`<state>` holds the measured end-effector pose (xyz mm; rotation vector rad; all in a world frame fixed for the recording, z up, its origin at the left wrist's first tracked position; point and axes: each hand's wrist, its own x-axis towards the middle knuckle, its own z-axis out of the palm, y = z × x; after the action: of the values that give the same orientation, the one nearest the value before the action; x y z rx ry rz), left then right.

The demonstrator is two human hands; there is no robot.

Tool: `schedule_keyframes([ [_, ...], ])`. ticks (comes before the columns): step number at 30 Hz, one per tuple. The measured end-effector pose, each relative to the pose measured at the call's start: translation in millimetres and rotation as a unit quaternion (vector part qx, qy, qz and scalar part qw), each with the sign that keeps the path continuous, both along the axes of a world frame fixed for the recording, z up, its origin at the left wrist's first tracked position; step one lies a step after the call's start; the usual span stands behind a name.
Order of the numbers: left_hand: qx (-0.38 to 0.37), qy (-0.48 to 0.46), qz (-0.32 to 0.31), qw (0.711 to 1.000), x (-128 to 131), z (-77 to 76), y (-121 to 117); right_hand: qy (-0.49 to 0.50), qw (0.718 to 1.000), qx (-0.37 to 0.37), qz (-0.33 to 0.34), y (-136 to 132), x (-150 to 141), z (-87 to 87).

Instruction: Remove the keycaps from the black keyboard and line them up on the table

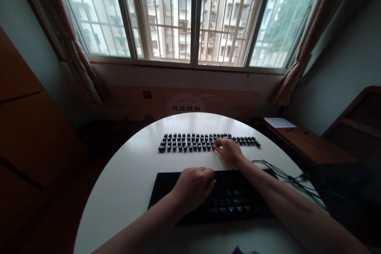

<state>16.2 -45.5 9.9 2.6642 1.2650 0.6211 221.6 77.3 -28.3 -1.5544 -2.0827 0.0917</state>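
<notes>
A black keyboard [235,200] lies on the near part of a round white table [131,174]; only some keys show at its lower right, the rest of its top looks dark and bare. Beyond it, several loose black keycaps [190,142] are laid out in rows. My left hand [193,186] rests curled on the keyboard's top, fingers bent down; anything under them is hidden. My right hand [228,150] reaches to the keycap rows, fingertips pinched together on one keycap near the middle right.
A black cable [285,176] trails off the table's right side. A wooden side table [300,143] with a sheet of paper [279,122] stands to the right. A barred window [193,16] and a cardboard box [184,103] are behind. Wooden furniture stands on the left.
</notes>
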Motion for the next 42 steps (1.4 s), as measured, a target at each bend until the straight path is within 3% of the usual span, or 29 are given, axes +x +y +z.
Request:
schedule_keyframes([
  [7,-0.014,0.043,-0.007,0.999,1,-0.9,1,0.08,0.995,0.06,0.016,-9,-4,16.0],
  [13,-0.017,0.067,-0.017,0.997,0,-5.3,3,0.204,0.974,0.084,0.052,-31,11,65.2],
  [14,-0.015,0.066,-0.019,0.998,0,-5.7,3,0.245,0.965,0.076,0.054,-40,16,73.7],
  [17,-0.012,0.066,-0.027,0.997,1,-4.3,3,0.495,0.859,-0.03,0.13,-76,33,87.7],
  [19,-0.012,0.069,-0.045,0.997,1,-1.1,2,0.54,0.825,-0.092,0.136,-100,43,82.4],
  [22,-0.019,0.078,-0.089,0.993,2,4.0,-3,0.522,0.808,-0.237,0.136,-125,51,57.4],
  [26,-0.021,0.09,-0.143,0.985,4,6.9,-10,0.507,0.813,-0.229,0.174,-132,52,28.4],
  [33,-0.044,0.104,-0.153,0.982,4,8.5,-7,0.463,0.821,-0.224,0.249,-130,56,18.3],
  [42,-0.047,0.106,-0.157,0.981,4,3.5,-5,0.445,0.843,-0.228,0.199,-128,44,-3.2],
])
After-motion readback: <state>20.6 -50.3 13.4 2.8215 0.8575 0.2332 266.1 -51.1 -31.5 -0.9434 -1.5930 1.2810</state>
